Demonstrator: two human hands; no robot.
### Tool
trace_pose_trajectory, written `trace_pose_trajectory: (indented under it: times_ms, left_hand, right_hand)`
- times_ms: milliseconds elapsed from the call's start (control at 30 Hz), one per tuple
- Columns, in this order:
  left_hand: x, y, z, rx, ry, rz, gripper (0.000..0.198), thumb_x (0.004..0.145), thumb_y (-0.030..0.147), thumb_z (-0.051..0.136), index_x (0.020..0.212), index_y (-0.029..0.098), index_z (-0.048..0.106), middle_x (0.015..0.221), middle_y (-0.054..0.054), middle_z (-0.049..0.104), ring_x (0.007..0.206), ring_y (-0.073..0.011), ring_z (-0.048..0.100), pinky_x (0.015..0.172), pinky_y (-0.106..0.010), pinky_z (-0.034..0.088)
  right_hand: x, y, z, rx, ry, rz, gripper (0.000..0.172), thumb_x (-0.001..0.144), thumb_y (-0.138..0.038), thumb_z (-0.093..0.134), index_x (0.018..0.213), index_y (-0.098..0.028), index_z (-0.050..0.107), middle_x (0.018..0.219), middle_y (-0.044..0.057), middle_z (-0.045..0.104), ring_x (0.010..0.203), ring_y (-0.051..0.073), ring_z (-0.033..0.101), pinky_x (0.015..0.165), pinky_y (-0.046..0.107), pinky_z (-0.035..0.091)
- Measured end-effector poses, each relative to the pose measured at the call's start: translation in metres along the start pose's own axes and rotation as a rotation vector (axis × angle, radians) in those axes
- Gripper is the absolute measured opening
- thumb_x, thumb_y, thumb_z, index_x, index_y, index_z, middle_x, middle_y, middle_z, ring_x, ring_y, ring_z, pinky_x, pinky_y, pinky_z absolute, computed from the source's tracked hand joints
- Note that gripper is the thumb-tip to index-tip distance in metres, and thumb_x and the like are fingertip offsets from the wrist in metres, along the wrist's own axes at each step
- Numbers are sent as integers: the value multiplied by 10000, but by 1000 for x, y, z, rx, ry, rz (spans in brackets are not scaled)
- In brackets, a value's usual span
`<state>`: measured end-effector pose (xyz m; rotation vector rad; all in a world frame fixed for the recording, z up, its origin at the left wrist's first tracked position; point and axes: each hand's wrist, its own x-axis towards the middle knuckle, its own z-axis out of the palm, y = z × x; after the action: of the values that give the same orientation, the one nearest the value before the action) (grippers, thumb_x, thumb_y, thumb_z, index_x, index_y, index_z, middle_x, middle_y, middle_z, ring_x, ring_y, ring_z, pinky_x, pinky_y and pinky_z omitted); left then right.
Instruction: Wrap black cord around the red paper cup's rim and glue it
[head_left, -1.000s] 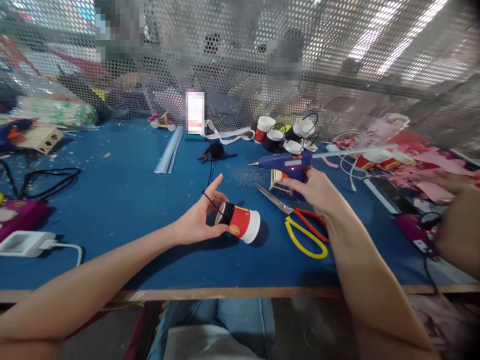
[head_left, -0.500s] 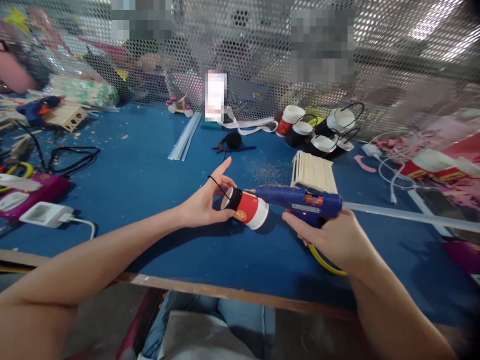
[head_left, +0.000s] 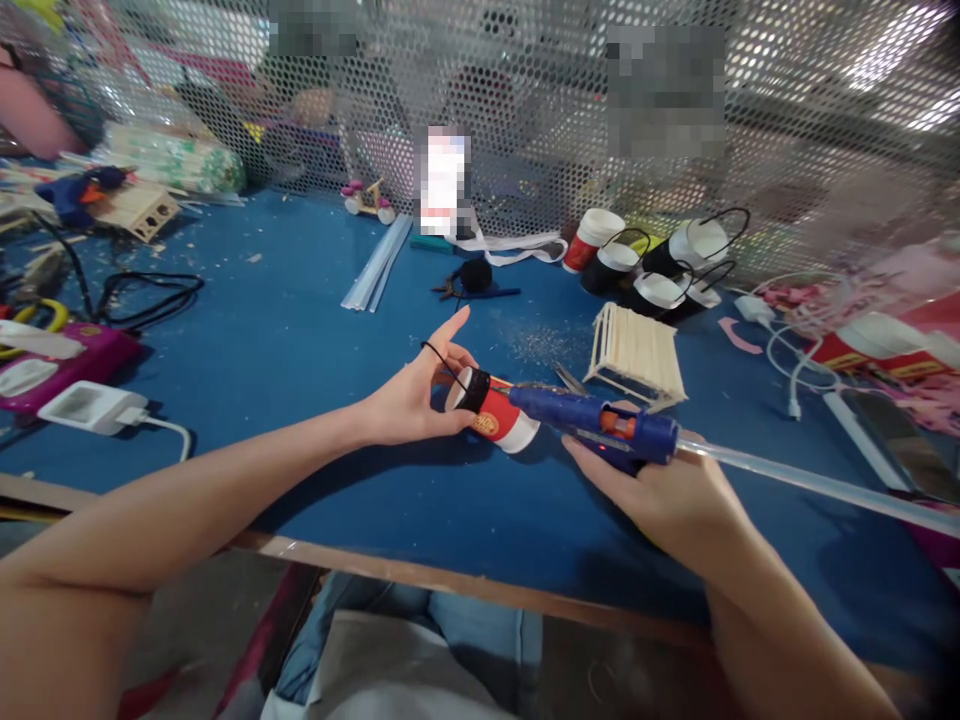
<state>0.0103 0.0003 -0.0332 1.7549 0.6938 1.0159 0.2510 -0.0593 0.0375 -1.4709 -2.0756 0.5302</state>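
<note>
My left hand (head_left: 420,395) grips a red-and-white paper cup (head_left: 517,428) that lies tilted on its side above the blue table. Black cord (head_left: 478,388) is wound round the cup's mouth end, and a loose strand arches over my fingers. In my right hand (head_left: 679,500) is a blue glue gun (head_left: 574,410), its nozzle pointing left at the cup beside the black band. Whether the tip touches the cup I cannot tell. A long clear glue stick (head_left: 795,480) sticks out of the gun's back.
Beyond my hands are a ball of black cord (head_left: 475,274), clear glue sticks (head_left: 377,265) and a small wooden stick frame (head_left: 637,352). Several cord-wrapped cups (head_left: 611,268) stand back right. A purple power strip (head_left: 97,355) lies left. A perforated metal screen (head_left: 525,150) bounds the back.
The glue gun has tilted, its back end lower and nearer me, with the nozzle still by the black band. The cup stays in my left hand. The view has shifted slightly.
</note>
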Motion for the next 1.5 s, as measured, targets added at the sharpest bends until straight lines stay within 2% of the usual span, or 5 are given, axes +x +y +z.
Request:
trace_pose_trajectory:
  times_ms: [733, 933, 1200, 1400, 1500]
  left_hand:
    - [-1, -3, -1, -6, 8, -24, 1002, 718, 176, 702, 1482, 327, 71, 1138, -81, 500, 967, -197, 549, 859, -388, 470]
    - [-1, -2, 0, -7, 16, -28, 1020, 707, 162, 707, 1487, 316, 69, 1142, -84, 512, 968, -200, 554, 877, -399, 467]
    - [0, -1, 0, -3, 7, -28, 1041, 702, 175, 714, 1491, 301, 46, 1160, -93, 509, 944, -199, 562, 870, -406, 474]
    - [-1, -2, -1, 31, -18, 9, 1018, 722, 176, 698, 1489, 299, 41, 1153, -96, 502, 928, -197, 564, 832, -388, 485]
    - [-1, -2, -1, 79, -32, 64, 1011, 722, 163, 688, 1484, 310, 40, 1126, -81, 494, 964, -198, 548, 855, -381, 476]
  right_hand:
    - [-10, 0, -1, -221, -53, -117, 166, 827, -265, 478, 777, -243, 635, 700, 62, 681, 566, 203, 635, 493, 323, 500]
    - [-13, 7, 3, -219, -15, -168, 83, 824, -276, 531, 850, -257, 608, 774, 46, 694, 646, 199, 658, 566, 318, 522]
    - [-10, 1, -3, -220, -92, -175, 168, 820, -260, 485, 835, -257, 652, 743, 67, 691, 599, 206, 646, 534, 336, 516]
    - [-10, 1, 0, -262, 14, -100, 214, 843, -287, 456, 811, -251, 665, 691, 75, 675, 566, 205, 632, 498, 324, 503]
    - [-10, 2, -3, -315, 17, -167, 218, 845, -268, 458, 789, -235, 666, 667, 69, 673, 550, 194, 631, 486, 303, 500]
